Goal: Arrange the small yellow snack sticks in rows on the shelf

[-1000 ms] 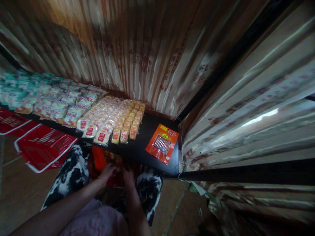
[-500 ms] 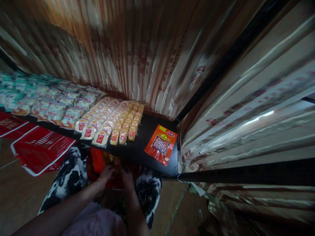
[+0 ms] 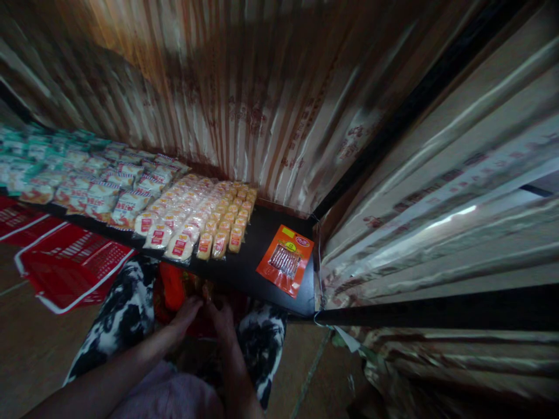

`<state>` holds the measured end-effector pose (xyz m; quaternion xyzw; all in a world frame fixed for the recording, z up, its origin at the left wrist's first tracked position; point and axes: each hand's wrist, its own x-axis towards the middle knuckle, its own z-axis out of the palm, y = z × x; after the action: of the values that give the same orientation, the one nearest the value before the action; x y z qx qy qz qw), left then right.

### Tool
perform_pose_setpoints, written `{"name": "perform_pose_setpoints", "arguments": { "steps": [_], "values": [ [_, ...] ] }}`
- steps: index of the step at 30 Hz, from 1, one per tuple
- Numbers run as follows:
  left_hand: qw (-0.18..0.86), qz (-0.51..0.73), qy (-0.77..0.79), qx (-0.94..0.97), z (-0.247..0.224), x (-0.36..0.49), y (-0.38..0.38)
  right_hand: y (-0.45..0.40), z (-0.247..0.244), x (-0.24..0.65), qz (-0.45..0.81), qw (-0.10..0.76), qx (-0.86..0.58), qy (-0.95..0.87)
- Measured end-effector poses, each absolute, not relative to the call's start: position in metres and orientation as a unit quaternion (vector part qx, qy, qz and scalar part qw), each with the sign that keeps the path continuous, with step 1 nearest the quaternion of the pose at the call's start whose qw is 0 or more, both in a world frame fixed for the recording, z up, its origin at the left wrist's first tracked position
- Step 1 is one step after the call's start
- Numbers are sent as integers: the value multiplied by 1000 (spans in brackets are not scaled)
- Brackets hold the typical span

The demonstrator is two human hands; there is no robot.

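Both of my hands are low between my knees, over a red basket [image 3: 159,311] partly under the shelf edge. My left hand [image 3: 187,313] has its fingers drawn together beside an orange packet [image 3: 173,286]; what they hold, if anything, is hidden in shadow. My right hand [image 3: 222,319] is closed around the near end of a small wrapped snack [image 3: 208,290], dim and brownish gold. On the black shelf [image 3: 236,276] above, rows of small wrapped cakes [image 3: 219,241] and round wrapped crackers [image 3: 179,245] stand in order. An orange snack bag [image 3: 286,260] lies flat at the right end.
White snack bags [image 3: 128,203] and green packets [image 3: 26,166] fill the shelf's left part. Red shopping baskets [image 3: 70,262] with white handles sit on the tiled floor at left. Pleated curtains [image 3: 262,116] hang behind, and a dark frame bar [image 3: 437,309] runs along the right.
The small wrapped snack now shows more clearly at my right fingertips. My hands have shifted slightly within the basket. The shelf goods look unchanged.
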<state>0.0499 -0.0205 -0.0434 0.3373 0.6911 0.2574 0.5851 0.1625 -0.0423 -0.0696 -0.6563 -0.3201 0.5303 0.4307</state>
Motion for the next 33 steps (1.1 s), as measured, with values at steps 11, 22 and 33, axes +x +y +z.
{"name": "perform_pose_setpoints", "arguments": {
  "steps": [11,22,33],
  "values": [
    [616,278,667,315,-64,44,-22,-46,-57,166,546,463,-600,-357],
    [670,323,608,279,-66,40,-22,-47,-60,161,541,471,-593,-366],
    [661,307,631,267,-54,43,-16,-47,-54,157,486,443,-632,-409]
  ]
}}
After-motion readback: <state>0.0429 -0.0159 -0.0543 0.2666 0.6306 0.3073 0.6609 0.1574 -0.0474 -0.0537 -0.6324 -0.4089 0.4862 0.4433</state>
